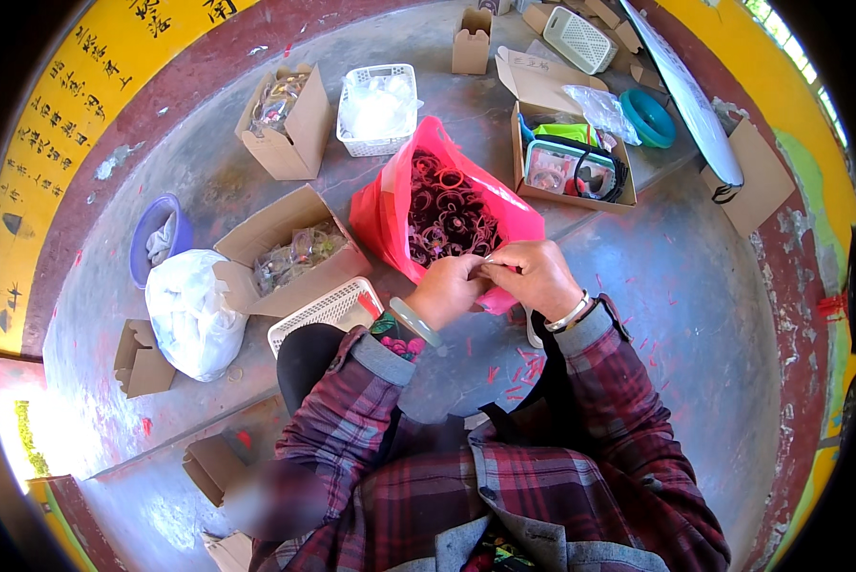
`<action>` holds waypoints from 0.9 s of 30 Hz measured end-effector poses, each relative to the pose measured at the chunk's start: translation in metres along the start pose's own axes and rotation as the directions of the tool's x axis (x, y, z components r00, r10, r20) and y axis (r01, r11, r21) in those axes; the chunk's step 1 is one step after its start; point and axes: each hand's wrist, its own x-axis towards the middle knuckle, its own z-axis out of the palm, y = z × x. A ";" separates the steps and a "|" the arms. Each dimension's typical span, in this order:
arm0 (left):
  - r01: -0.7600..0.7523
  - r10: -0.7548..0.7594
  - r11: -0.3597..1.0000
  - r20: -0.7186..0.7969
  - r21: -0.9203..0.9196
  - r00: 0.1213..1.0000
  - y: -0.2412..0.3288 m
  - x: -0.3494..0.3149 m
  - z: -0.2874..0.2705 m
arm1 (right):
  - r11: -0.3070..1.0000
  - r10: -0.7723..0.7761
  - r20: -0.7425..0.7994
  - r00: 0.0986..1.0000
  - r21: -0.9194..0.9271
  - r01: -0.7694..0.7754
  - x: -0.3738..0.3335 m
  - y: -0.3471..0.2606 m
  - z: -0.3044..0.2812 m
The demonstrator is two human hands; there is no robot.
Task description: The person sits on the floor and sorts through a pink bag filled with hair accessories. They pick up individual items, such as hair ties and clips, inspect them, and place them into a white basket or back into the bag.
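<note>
The thumb and forefinger of the left hand [447,289] and those of the right hand [533,273] are pinched, and their tips meet or nearly meet over the near edge of a red bag [378,212]; whether they grasp something small, I cannot tell. A pale bangle [414,322] circles the left wrist and a silvery one [570,313] the right, just above plaid sleeves [618,372]. Dark and reddish loops [452,205] lie in a heap inside the bag, just beyond the fingertips; its mouth gapes toward the person.

Left of the bag, a box [273,222] holds clear packets [299,255], with a white tray [330,307] between it and the left forearm. A white sack [194,315] slumps against the box's left side, near a purple tub [143,238] with a pale cloth [162,238] in it. Beyond the bag stand a tall box [296,143] and a white basket [378,146]; to its right, an open carton [561,196] of mixed goods sits beside a teal basin [649,119]. Red bits [493,375] dot the grey floor [695,296] below the right hand.
</note>
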 end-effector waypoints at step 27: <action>-0.061 0.070 0.976 -0.033 0.209 0.997 0.000 -0.001 0.003 | 0.986 -0.167 0.170 0.971 0.012 0.167 -0.003 -0.001 -0.006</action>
